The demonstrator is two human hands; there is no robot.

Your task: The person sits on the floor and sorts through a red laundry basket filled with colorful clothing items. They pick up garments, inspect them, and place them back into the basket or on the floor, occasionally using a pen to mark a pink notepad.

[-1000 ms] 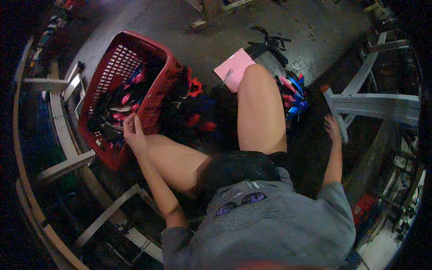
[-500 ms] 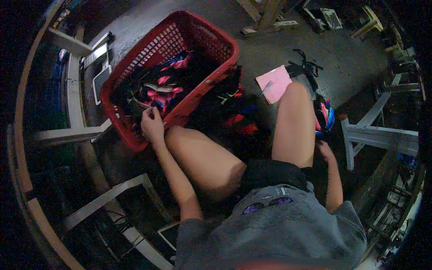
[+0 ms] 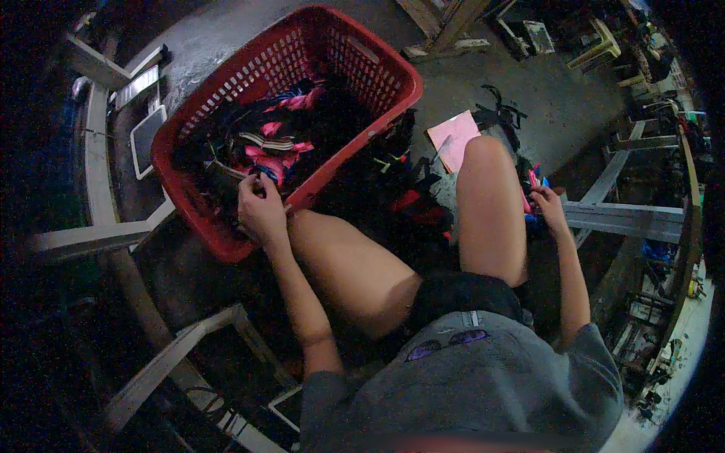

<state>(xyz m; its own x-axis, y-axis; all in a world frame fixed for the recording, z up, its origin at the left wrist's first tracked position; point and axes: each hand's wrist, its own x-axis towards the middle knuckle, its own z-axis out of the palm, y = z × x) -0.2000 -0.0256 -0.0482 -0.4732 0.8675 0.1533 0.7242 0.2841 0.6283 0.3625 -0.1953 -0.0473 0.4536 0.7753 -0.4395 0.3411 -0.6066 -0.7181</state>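
Note:
My left hand (image 3: 262,208) is over the near side of a red plastic basket (image 3: 340,155), thumb and fingers closed in a pinch. A thin pale-ended strip (image 3: 230,172) runs to the fingertips, but what they grip is too dark to tell. Inside the basket lie dark cloth pieces with pink pieces (image 3: 264,162) and a striped band (image 3: 266,142) among them. Beyond my right knee, my right hand (image 3: 550,208) has its fingers bent together at a small heap of pink and blue pieces (image 3: 533,179); whether a piece is between them is unclear.
Dark and red cloth (image 3: 408,200) lies on the floor between my legs. A pink sheet (image 3: 455,140) with a pointed grey thing on it and black straps (image 3: 500,113) lie past my right knee. White-grey wooden frames (image 3: 630,219) stand at right and left (image 3: 98,234).
My right hand has risen from low beside the right thigh to the pink and blue pieces. My left hand stays pinched at the basket. The whole view has shifted slightly.

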